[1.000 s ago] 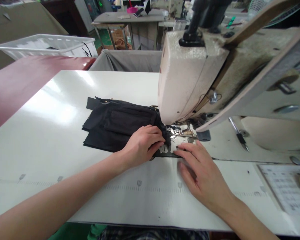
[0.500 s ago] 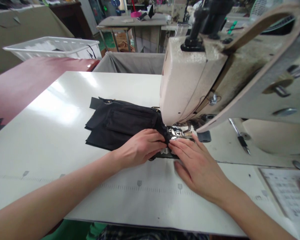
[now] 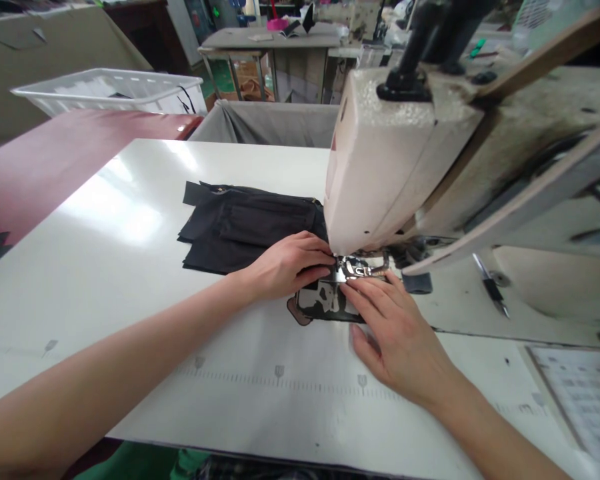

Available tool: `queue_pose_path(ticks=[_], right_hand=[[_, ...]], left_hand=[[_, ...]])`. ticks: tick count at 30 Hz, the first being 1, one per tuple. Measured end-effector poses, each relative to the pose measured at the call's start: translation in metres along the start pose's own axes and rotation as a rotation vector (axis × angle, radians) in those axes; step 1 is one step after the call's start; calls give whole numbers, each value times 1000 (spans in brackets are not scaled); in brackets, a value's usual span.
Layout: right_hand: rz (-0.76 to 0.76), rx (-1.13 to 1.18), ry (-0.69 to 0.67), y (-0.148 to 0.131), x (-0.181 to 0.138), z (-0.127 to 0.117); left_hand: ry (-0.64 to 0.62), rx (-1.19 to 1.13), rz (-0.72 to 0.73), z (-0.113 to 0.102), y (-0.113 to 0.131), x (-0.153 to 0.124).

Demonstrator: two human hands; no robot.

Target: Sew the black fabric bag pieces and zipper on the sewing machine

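A stack-like black fabric piece with a zipper along its far edge lies on the white table, left of the sewing machine. My left hand is closed on its near right edge, thumb against fingers. My right hand lies flat with fingers stretched out beside the metal presser foot, holding nothing. Between the hands the worn black-and-white bed plate shows. How far the fabric reaches under the machine head is hidden.
A pen lies on the machine base to the right. Printed ruler marks run along the near table. A white basket stands on a red surface at back left, beside a grey cloth bin.
My left hand has moved away from me with the black fabric, baring the patterned bed plate. My right hand stays almost in place. The view has shifted slightly.
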State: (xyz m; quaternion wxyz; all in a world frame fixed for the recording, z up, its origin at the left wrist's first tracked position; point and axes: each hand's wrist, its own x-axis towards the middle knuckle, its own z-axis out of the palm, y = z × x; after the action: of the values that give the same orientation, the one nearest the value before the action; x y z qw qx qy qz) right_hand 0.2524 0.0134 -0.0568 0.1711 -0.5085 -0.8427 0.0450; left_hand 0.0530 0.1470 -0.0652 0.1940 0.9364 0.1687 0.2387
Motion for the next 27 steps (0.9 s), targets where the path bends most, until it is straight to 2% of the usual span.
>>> queue_pose_path(ticks=[3, 6, 8, 12, 15, 18, 19, 21, 24, 27], right_hand=[[-1, 20, 17, 0, 0, 1], [28, 126, 44, -3, -3, 0], [121, 343, 100, -8, -8, -5], [429, 1035, 166, -24, -21, -18], [585, 1462, 41, -41, -25, -22], [634, 1816, -216, -60, -23, -20], [648, 1872, -269, -65, -21, -19], [692, 1874, -241, -70, -16, -18], [771, 1754, -59, -66, -7, -16], [830, 1692, 5, -57, -2, -13]], left_hand=[[-28, 10, -30, -3, -9, 3], [-43, 198, -159, -16, -9, 0], [-100, 392, -254, -25, 3, -8], [-274, 634, -340, -31, 54, -35], [-304, 626, -341, -23, 80, -51], [-257, 474, -164, -19, 84, -57], [-268, 387, -103, -20, 84, -56], [-320, 216, -101, -24, 85, -49], [-337, 157, -335, -26, 91, -30], [-297, 221, -432, -19, 95, -15]])
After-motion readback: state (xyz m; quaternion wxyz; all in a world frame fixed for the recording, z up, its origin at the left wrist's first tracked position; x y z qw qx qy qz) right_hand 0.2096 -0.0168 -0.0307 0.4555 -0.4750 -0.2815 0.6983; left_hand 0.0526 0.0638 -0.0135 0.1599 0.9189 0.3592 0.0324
